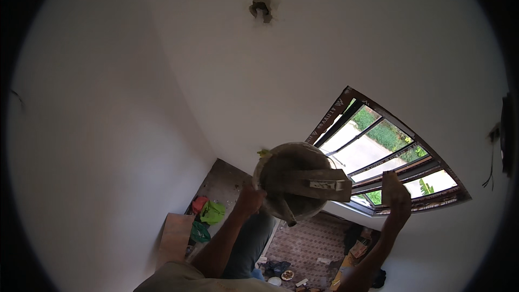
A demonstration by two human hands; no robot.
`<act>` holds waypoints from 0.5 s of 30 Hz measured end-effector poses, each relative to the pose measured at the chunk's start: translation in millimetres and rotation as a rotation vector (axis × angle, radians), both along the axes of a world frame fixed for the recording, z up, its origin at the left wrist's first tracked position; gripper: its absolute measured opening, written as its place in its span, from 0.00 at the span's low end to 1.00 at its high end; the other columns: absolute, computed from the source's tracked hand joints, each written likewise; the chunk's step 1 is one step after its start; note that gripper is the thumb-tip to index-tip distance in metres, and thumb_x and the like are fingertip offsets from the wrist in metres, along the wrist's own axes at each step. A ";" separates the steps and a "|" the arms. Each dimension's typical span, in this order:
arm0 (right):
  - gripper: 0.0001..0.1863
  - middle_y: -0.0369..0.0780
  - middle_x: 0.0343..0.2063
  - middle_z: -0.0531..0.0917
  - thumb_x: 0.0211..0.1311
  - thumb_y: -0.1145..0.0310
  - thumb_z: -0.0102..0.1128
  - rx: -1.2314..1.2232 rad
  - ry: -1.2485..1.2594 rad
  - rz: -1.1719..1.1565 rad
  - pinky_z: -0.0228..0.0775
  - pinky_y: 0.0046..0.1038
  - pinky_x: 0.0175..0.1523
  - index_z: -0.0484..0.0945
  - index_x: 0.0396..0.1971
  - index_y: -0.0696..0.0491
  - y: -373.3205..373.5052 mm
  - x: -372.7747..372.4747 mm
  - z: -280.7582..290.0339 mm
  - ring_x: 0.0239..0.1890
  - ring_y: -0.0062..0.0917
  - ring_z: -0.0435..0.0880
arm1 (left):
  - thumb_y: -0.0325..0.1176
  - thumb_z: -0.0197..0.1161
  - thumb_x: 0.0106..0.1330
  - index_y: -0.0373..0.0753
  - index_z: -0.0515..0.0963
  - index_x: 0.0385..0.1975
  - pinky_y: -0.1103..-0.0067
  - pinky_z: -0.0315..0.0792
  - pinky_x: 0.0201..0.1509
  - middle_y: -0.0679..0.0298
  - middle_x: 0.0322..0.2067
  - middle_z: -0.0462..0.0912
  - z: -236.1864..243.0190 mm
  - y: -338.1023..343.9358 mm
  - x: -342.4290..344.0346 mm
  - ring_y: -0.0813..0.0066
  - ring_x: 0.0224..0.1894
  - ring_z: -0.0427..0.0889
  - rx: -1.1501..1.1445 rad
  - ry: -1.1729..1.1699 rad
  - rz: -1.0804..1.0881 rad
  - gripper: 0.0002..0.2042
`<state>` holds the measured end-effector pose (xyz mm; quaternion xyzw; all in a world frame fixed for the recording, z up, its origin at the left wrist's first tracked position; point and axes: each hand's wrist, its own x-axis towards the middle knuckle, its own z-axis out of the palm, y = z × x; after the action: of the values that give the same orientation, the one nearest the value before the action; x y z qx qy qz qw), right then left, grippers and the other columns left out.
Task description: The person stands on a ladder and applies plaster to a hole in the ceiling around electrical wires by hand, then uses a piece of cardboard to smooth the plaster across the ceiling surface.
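Note:
In front of me is a round, dirty bucket [263, 170], tilted so that its dark inside shows. My left hand [250, 200] is closed on its left rim. A plaster-stained, float-like tool [338, 185] with a rectangular block lies across the bucket and sticks out over its right edge. Beside it, a short stick-like handle [288, 213] pokes out over the lower rim. My right hand [399, 201] is raised to the right, before the window, its fingers closed around a flat, tan, block-like piece [388, 181] whose kind I cannot make out.
A dark-framed window [378, 130] with bars is behind my right hand. Above, the pale wall has a grey patch with a hole [261, 11]. Loose wires [491, 157] hang at far right. Below lie a patterned floor [303, 243], a board [174, 235], bags [212, 212] and debris.

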<state>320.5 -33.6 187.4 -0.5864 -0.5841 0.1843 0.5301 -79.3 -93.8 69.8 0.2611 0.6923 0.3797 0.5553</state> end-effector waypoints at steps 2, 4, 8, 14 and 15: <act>0.29 0.43 0.51 0.79 0.63 0.56 0.63 -0.038 -0.106 0.185 0.68 0.33 0.59 0.74 0.57 0.62 38.7 -38.0 67.7 0.54 0.32 0.77 | 0.34 0.58 0.58 0.25 0.79 0.36 0.62 0.77 0.27 0.46 0.20 0.80 -35.1 21.8 22.3 0.54 0.22 0.83 0.095 0.257 -0.170 0.16; 0.32 0.44 0.50 0.79 0.58 0.59 0.67 -0.018 -0.054 0.409 0.71 0.31 0.57 0.71 0.59 0.62 73.2 -105.9 102.1 0.52 0.30 0.78 | 0.35 0.59 0.57 0.22 0.78 0.35 0.63 0.77 0.39 0.42 0.26 0.82 -42.6 37.2 42.2 0.51 0.33 0.85 0.158 0.318 -0.369 0.18; 0.35 0.44 0.43 0.81 0.54 0.68 0.68 -0.331 0.203 0.792 0.74 0.25 0.51 0.68 0.61 0.63 140.9 -193.4 97.1 0.45 0.24 0.82 | 0.36 0.57 0.57 0.21 0.78 0.37 0.62 0.79 0.44 0.39 0.28 0.83 -89.6 61.1 101.8 0.45 0.37 0.86 0.196 0.266 -0.444 0.19; 0.27 0.48 0.48 0.79 0.62 0.73 0.62 -0.494 0.550 0.947 0.72 0.34 0.61 0.67 0.58 0.66 202.4 -275.1 54.0 0.53 0.31 0.80 | 0.32 0.55 0.56 0.26 0.79 0.45 0.61 0.77 0.51 0.36 0.39 0.82 -86.7 58.6 141.4 0.47 0.46 0.84 -0.058 0.070 -0.739 0.20; 0.25 0.48 0.48 0.79 0.62 0.73 0.62 -0.409 0.437 0.903 0.72 0.33 0.61 0.68 0.57 0.65 203.0 -290.7 49.5 0.53 0.31 0.80 | 0.32 0.55 0.55 0.26 0.79 0.44 0.61 0.76 0.52 0.36 0.40 0.82 -97.9 55.9 150.2 0.47 0.47 0.84 -0.027 0.067 -0.754 0.20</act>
<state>29.7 169.4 236.9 -0.3164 -0.6064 0.6212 0.3824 70.9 -37.8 -28.1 0.5026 0.5702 0.1306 0.6365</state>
